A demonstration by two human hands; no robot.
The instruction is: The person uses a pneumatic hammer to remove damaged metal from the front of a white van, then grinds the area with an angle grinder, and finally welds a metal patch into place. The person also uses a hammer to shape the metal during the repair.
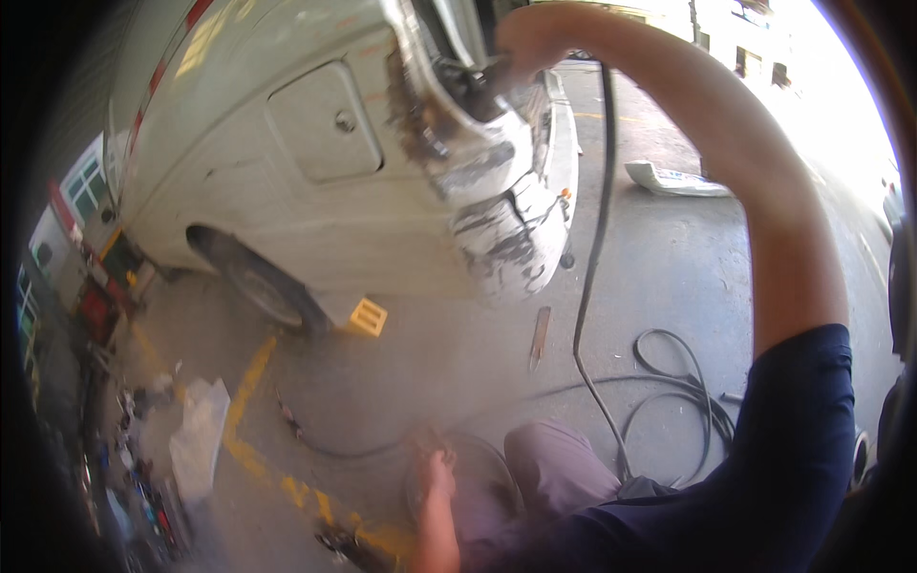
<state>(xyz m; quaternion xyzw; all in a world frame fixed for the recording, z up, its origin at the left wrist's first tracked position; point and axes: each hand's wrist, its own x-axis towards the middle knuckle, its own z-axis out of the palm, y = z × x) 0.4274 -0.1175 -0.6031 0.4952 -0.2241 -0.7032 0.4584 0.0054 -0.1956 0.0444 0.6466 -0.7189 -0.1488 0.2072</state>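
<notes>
My right hand [526, 50] is raised to the open rear corner of a white van [315, 208], beside bare, scorched metal at the tail-light recess [430, 132]. Blur and the dark opening hide its fingers and whatever they may hold. A thick black cable [596, 236] hangs below my right forearm and reaches the floor near my knee. Low in front of me, my left hand [438, 469] is over a dark round object [494, 476] that I cannot identify. Its fingers look bent, but blur hides whether anything is in them.
Coiled cable [666, 387] lies on the floor at right. A flat strip [541, 335] lies below the van's cracked, patched bumper [516, 243]. Near the rear wheel [261, 286] is a yellow block [369, 317]. Crumpled sheeting [199, 437] and scattered tools [147, 494] lie at left.
</notes>
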